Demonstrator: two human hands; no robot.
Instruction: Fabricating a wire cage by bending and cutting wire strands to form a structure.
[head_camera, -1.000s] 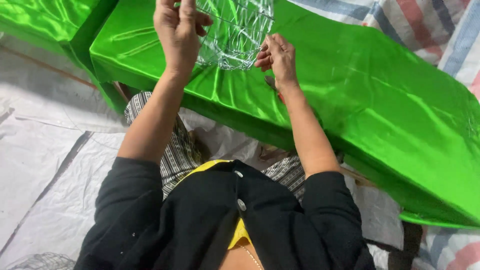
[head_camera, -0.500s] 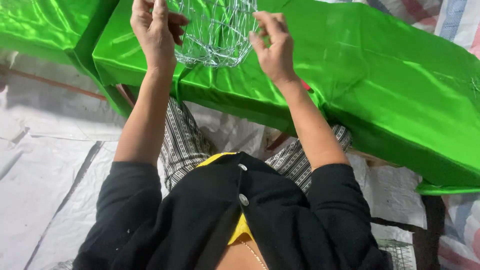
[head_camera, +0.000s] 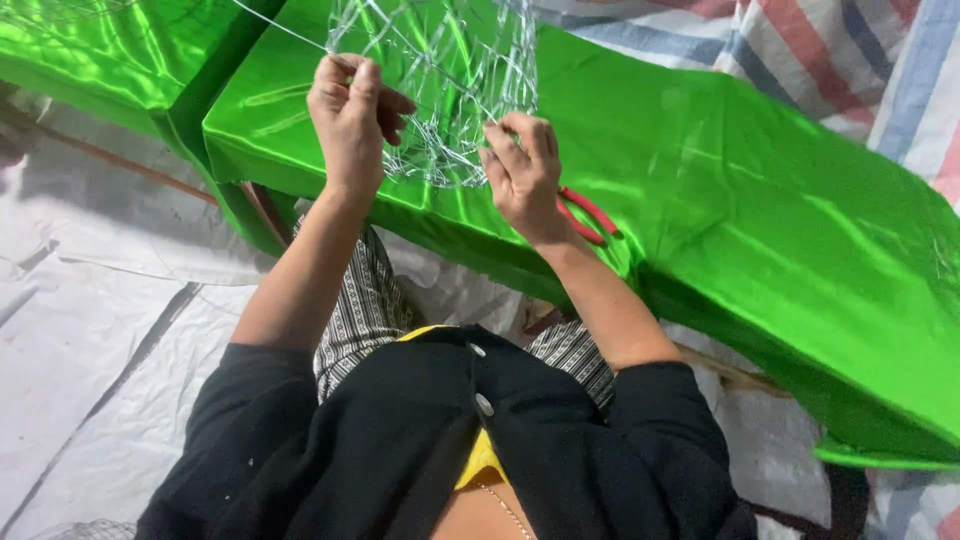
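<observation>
A shiny silver wire mesh frame (head_camera: 450, 80) stands on a table draped in bright green satin cloth (head_camera: 760, 210). My left hand (head_camera: 352, 115) is closed on a wire at the frame's left edge, from which a thin wire strand runs up to the left. My right hand (head_camera: 522, 175) pinches the wires at the frame's lower right. Under my right wrist lie red-handled pliers (head_camera: 588, 215) on the cloth, mostly hidden by the hand.
A second green-covered table (head_camera: 90, 60) stands at the upper left, with a dark gap between the two. White woven sheeting (head_camera: 90, 330) covers the floor. A red, white and blue striped tarp (head_camera: 850, 60) lies beyond the table at the upper right.
The view has shifted, so hands and frame sit lower and further right in the picture. The red pliers have come into sight under my right wrist. Both hands keep their hold on the wire frame.
</observation>
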